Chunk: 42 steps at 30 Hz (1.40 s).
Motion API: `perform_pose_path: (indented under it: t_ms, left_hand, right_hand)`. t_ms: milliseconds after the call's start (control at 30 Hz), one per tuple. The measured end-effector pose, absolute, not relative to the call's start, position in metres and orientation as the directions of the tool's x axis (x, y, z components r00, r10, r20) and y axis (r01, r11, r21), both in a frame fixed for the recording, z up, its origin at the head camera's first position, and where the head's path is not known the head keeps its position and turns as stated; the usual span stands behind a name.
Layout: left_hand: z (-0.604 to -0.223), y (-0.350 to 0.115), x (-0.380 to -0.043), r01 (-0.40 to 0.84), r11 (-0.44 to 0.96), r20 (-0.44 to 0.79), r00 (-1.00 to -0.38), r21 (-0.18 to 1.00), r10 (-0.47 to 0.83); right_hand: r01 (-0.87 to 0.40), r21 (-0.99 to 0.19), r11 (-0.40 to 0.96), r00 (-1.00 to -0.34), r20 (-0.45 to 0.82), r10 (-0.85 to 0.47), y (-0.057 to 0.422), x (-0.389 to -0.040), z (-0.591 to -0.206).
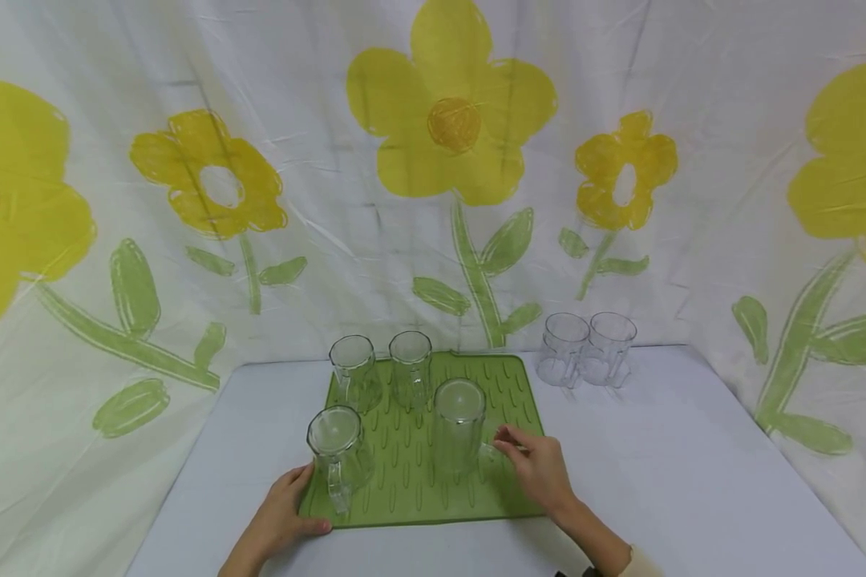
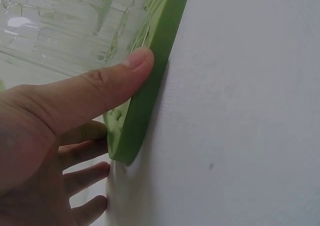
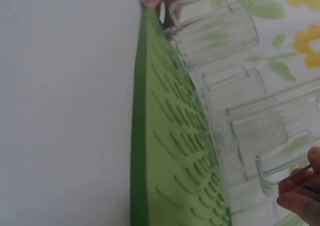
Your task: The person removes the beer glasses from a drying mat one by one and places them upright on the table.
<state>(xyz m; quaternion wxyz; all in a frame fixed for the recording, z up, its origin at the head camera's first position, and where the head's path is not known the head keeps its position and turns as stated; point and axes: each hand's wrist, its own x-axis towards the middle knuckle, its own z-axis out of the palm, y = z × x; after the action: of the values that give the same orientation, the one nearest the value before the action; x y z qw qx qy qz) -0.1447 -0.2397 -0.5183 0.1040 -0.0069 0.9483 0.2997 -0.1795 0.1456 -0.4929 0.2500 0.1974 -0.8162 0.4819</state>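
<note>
My left hand (image 1: pixel 281 509) holds the front left corner of a green ridged drying mat (image 1: pixel 404 513), thumb along the front edge and fingertips at the left side. Just beside that hand a clear glass mug (image 1: pixel 346 457) stands on the mat, handle toward me. At the mat's middle right is a taller glass mug (image 1: pixel 458 433), upside down with its thick base up. The fingers of my right hand (image 1: pixel 541 469) pinch this mug's handle (image 3: pixel 270 183) from the right. Farther back on the mat stand two more glass mugs, one at left (image 1: pixel 355 373) and one nearer the middle (image 1: pixel 411 370).
Two glass mugs (image 1: pixel 564 349) stand close together on the white table (image 1: pixel 657 449), right of the mat's far corner. A white curtain (image 1: pixel 317 264) printed with yellow flowers hangs behind the table and along both sides.
</note>
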Motion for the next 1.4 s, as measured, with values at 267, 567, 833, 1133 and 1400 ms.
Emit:
perform_pose_path:
  t_ms: [267,567,833,1133,1400]
  left_hand:
    - [-0.518,-0.24,-0.144,-0.093,0.819,-0.226,-0.973,0.567,0.046]
    - [-0.518,-0.24,-0.143,-0.092,0.814,-0.214,-0.976,0.573,0.04]
    - [-0.518,-0.241,-0.144,-0.085,0.814,-0.218,-0.975,0.575,0.052]
    - [-0.518,-0.239,-0.145,-0.083,0.816,-0.219,-0.974,0.573,0.054]
    - [-0.519,-0.24,-0.145,-0.082,0.816,-0.208,-0.977,0.572,0.047]
  right_hand:
    - [-0.522,-0.7,0.487,-0.83,0.549,-0.1,0.154,-0.184,-0.478]
    - [-0.54,-0.68,0.497,-0.819,0.56,-0.124,0.163,-0.19,-0.462]
    - [-0.504,-0.706,0.498,-0.84,0.535,-0.09,0.168,-0.192,-0.451]
    - [-0.491,-0.736,0.466,-0.854,0.512,-0.093,0.17,-0.193,-0.447]
    - [-0.525,-0.701,0.483,-0.829,0.549,-0.106,0.175,-0.197,-0.44]
